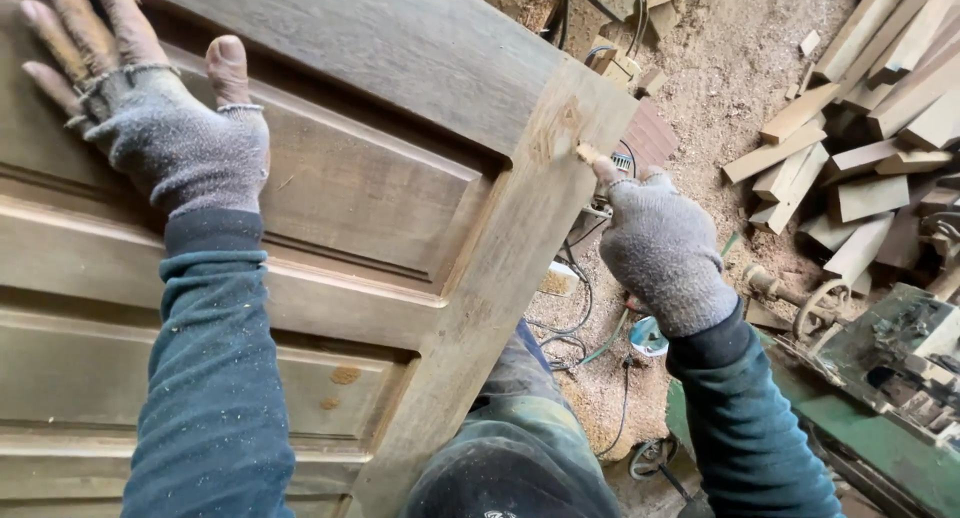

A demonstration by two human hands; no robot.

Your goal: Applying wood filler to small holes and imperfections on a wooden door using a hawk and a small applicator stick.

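Note:
A brown panelled wooden door [400, 208] lies tilted in front of me and fills the left half of the view. My left hand [160, 108], in a grey fingerless knit glove, rests flat on a raised panel with fingers spread. My right hand [655, 243], gloved the same way, reaches to the door's right edge. Its fingertips press a pale yellowish dab of filler [588, 154] against the stile, beside a light filled patch [560, 128]. Whether a small tool sits in those fingers I cannot tell.
Sawdust [700, 88] covers the floor at right. A heap of cut wood offcuts [860, 158] lies at the upper right. A green metal machine [890, 378] stands at the lower right. Cables [575, 318] trail on the floor below the door edge.

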